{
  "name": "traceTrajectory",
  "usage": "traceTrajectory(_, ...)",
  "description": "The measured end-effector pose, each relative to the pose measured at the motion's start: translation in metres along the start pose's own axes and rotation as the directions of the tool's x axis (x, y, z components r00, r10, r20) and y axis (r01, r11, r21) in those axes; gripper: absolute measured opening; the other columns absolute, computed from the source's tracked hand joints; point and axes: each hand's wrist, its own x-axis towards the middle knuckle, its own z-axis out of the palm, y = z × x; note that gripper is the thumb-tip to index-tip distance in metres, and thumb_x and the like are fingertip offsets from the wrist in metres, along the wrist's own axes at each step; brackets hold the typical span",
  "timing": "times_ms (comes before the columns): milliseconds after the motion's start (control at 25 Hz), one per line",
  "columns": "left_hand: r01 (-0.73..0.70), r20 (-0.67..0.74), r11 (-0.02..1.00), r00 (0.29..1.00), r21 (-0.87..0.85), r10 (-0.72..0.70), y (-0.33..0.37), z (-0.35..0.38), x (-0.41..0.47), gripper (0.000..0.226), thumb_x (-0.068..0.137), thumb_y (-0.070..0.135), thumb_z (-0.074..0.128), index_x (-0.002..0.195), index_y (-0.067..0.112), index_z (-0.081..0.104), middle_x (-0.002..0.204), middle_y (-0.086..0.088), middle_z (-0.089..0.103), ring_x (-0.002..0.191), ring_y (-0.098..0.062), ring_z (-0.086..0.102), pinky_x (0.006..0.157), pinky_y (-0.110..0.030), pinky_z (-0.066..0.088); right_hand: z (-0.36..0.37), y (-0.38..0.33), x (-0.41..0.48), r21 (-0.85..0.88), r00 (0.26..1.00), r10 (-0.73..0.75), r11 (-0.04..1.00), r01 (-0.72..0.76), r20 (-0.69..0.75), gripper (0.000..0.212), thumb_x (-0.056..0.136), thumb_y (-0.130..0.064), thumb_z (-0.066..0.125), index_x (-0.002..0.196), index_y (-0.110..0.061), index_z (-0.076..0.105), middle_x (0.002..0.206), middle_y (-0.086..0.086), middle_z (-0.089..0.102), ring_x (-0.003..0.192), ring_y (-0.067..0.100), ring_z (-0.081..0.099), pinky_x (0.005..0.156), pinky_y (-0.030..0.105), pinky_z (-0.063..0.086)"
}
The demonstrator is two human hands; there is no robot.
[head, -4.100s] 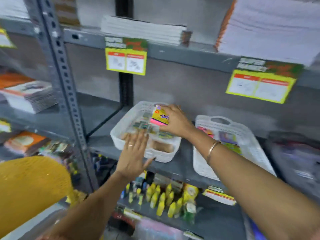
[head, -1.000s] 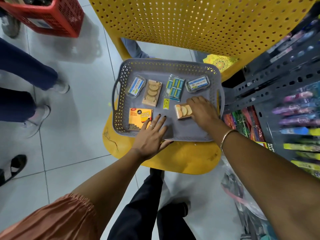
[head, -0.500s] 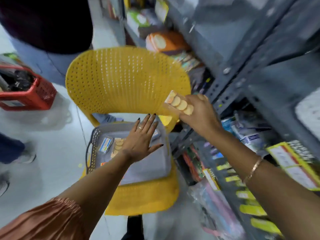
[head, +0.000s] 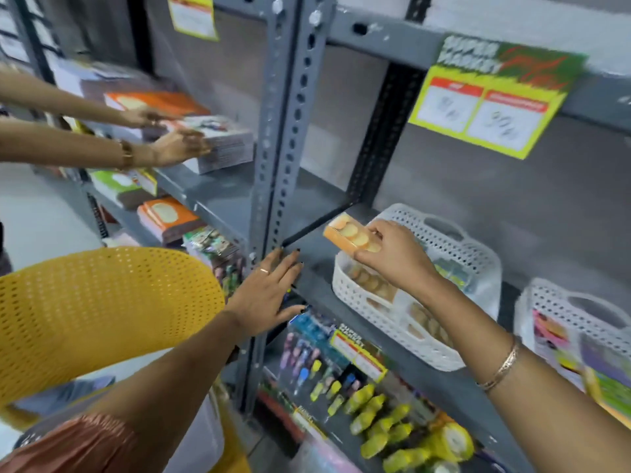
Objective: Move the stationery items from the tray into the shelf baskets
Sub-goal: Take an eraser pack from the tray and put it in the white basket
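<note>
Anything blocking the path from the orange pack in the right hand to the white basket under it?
Nothing visible. The right hand holds the orange pack just above the near-left end of the white basket, whose top is open. The left hand rests off to the side by the shelf edge.

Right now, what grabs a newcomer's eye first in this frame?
Probably the right hand holding an orange pack of round erasers just above the white basket on the grey shelf, mid-frame. The left hand lies open and flat at the shelf's edge by the upright. The yellow perforated chair back fills the lower left, and a bright yellow-green price sign hangs upper right.
</note>
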Motion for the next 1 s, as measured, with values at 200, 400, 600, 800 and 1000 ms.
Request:
traceTrajectory(200,-0.023,0.116,1.0,0.993,0.004,0.022,0.015,0.012,0.018,0.084,0.09,0.065,0.005,0.127,0.005,0.052,0.129,-0.016,0.055,0.121,-0.031,0.049,0.099,-0.043,0.04,0.013,0.065,0.001,-0.121,0.987,0.137,0.985,-0.126,0.084,0.04,0.07,-0.032,0.067,0.1,-0.006,0.062,0.104,0.017,0.066,0.1,0.034,0.059,0.076,0.038,0.051)
traceTrajectory(400,-0.092,0.152,0.993,0.983,-0.07,0.102,0.025,0.028,0.049,0.103,0.076,0.079,0.0,0.143,0.007,0.027,0.151,-0.013,0.027,0.139,-0.026,0.02,0.113,-0.043,0.013,0.035,0.093,0.003,-0.15,0.97,0.172,0.978,-0.147,0.17,0.038,0.069,-0.03,0.069,0.099,-0.008,0.06,0.107,0.015,0.063,0.104,0.033,0.056,0.081,0.041,0.052)
traceTrajectory(600,-0.105,0.192,0.988,0.973,-0.118,0.126,0.025,0.044,0.051,0.107,0.068,0.084,0.002,0.146,0.013,0.019,0.152,-0.008,0.024,0.14,-0.024,0.017,0.115,-0.045,0.009,0.042,0.098,0.011,-0.131,0.97,0.141,0.985,-0.116,0.2,0.048,0.072,-0.028,0.068,0.114,-0.007,0.057,0.117,0.014,0.062,0.111,0.031,0.055,0.088,0.041,0.051)
traceTrajectory(800,-0.109,0.157,0.984,0.979,-0.143,0.131,0.024,0.047,0.051,0.099,0.074,0.082,0.01,0.142,0.012,0.029,0.146,-0.009,0.036,0.136,-0.026,0.028,0.113,-0.049,0.018,0.046,0.099,0.01,-0.193,0.943,0.088,0.981,-0.026,0.32,0.08,0.072,-0.031,0.073,0.14,-0.024,0.032,0.133,0.01,0.052,0.123,0.028,0.047,0.099,0.045,0.046)
traceTrajectory(1000,-0.107,0.165,0.987,0.978,-0.123,0.127,0.024,0.049,0.051,0.1,0.074,0.082,0.009,0.145,0.013,0.023,0.149,-0.008,0.03,0.138,-0.024,0.021,0.114,-0.048,0.015,0.046,0.098,0.007,-0.2,0.955,0.061,0.98,-0.001,0.291,0.079,0.073,-0.024,0.073,0.139,-0.031,0.03,0.129,0.008,0.054,0.119,0.027,0.048,0.096,0.048,0.048)
